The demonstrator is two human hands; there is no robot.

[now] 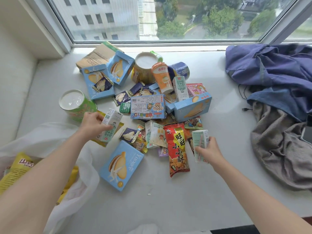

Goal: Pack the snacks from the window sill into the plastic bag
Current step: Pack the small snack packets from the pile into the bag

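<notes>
A heap of snacks covers the white window sill (194, 191). My left hand (93, 123) grips a small milk carton (111, 123) at the heap's left side. My right hand (210, 152) grips a second milk carton (200, 142) with a pink straw, at the heap's right side. Between them lie a red snack packet (178, 148), a blue biscuit box (121, 168) and another carton (152, 134). The translucent plastic bag (84, 179) lies open at the lower left under my left forearm, with yellow packets (20, 166) inside.
Farther back stand a green can (76, 105), a yellow can (143, 68), an orange cup (163, 76), an upright milk carton (180, 88) and more blue boxes (192, 105). Blue and grey clothes (278, 98) with a cable are piled at the right. The window pane (168, 19) closes the back.
</notes>
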